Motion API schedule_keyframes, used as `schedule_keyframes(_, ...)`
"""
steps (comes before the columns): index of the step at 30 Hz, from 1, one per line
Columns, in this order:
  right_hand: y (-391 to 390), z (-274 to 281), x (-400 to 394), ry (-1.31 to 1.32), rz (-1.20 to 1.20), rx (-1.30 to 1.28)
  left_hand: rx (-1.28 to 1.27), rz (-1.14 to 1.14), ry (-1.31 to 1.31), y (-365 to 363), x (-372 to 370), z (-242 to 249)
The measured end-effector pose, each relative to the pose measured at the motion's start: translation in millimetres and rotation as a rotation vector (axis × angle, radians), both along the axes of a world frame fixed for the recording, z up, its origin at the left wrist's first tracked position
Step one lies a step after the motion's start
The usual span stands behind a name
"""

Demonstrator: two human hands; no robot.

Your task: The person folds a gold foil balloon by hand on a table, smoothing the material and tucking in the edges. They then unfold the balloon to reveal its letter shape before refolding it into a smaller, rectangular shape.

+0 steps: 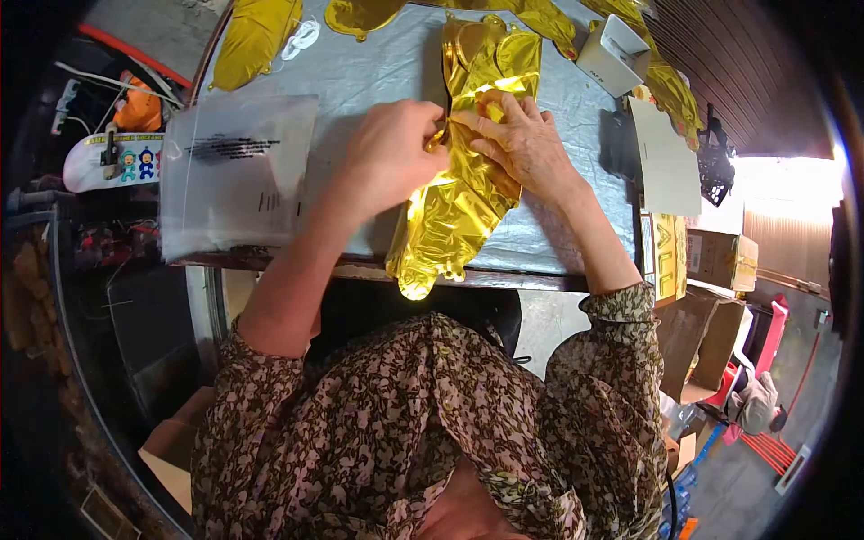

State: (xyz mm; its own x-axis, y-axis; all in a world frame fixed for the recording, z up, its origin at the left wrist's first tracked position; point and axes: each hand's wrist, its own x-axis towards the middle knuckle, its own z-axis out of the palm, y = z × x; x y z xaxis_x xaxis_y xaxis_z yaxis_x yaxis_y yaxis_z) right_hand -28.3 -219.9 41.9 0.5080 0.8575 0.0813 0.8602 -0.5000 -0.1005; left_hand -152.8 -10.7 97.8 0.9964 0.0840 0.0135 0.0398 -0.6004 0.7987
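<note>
A crumpled gold foil balloon (459, 220) lies lengthwise on the table, its lower end hanging over the near edge. My left hand (396, 153) is closed at its left edge, fingertips pinching the foil. From the other side, my right hand (529, 148) rests on the foil with fingers spread and slightly bent, its fingertips close to those of the left. Folds of foil partly hide what lies under the fingertips.
On the silvery table cover (360, 81) lie a clear plastic bag (238, 175), white string (301, 39), another gold foil piece (256, 40) and a small white box (614, 56). Cardboard boxes (706, 337) stand at the right. A skateboard (94, 164) is at the left.
</note>
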Motion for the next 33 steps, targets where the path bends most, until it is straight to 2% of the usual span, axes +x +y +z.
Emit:
schedule_keyframes(2,0,3,-1,0.022,0.007,-0.021,-0.207,0.017,0.133,17,4,-7)
schedule_keyframes(3,-1,4,-1,0.02,0.017,-0.014,-0.208,0.014,0.134,27,7,-15)
schedule_keyframes(5,-2,9,-2,0.018,0.027,-0.009,-0.123,0.011,0.118,42,11,-27)
schedule_keyframes(7,0,13,-2,0.044,0.029,-0.05,-0.159,0.029,0.189,38,8,-27)
schedule_keyframes(9,1,13,-1,0.05,0.028,-0.061,-0.047,0.002,-0.025,27,6,-29)
schedule_keyframes(10,1,12,0,0.057,0.02,-0.074,-0.136,-0.043,0.159,25,6,-19)
schedule_keyframes(11,1,12,-1,0.057,0.02,-0.076,-0.137,-0.043,0.159,20,6,-18)
schedule_keyframes(14,0,12,-1,0.034,0.025,-0.063,0.078,-0.099,0.101,3,6,-6)
schedule_keyframes(17,-2,7,2,0.032,0.021,-0.079,0.166,-0.126,-0.032,-8,5,-22)
schedule_keyframes(20,-1,4,3,-0.038,0.035,-0.071,0.091,-0.1,-0.039,-22,4,-17)
schedule_keyframes(23,1,11,0,0.011,0.007,-0.102,0.009,-0.069,-0.061,-28,5,-17)
schedule_keyframes(29,-10,-1,15,0.181,0.007,0.075,0.003,-0.01,-0.021,-29,10,-29)
schedule_keyframes(31,-11,-2,21,0.254,0.046,0.268,0.114,-0.045,-0.055,-28,10,-38)
schedule_keyframes(32,-13,-1,22,0.254,0.045,0.268,0.113,-0.046,-0.055,-28,10,-42)
schedule_keyframes(33,-10,12,18,0.395,-0.044,0.285,0.12,-0.057,-0.07,-28,11,-44)
